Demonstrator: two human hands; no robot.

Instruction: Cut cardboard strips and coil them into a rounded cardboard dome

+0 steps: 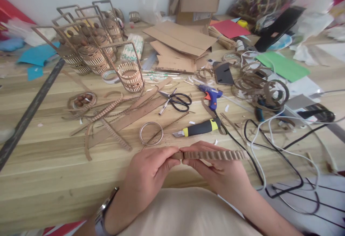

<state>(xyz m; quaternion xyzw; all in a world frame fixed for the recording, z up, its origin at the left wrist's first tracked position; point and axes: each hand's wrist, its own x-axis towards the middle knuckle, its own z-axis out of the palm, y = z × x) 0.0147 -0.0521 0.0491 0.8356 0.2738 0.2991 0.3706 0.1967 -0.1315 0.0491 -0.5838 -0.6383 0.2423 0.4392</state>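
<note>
- We see both hands meeting above the near side of the wooden table [54, 182], with one corrugated cardboard strip [215, 155] between them.
- Left hand [148, 171]: thumb and forefinger pinched closed on the strip near its left end; wristwatch [104, 207] on this wrist.
- Right hand [225, 175]: thumb and fingers closed on the same strip, just beside the left fingertips. We note the ridged length running rightward over this hand.
- Just beyond the hands: a thin ring [140, 137] and a utility knife [201, 129], blade pointing left.
- Farther out we log scissors [172, 98], a blue glue gun [212, 95] and a slatted basket [130, 81].
</note>
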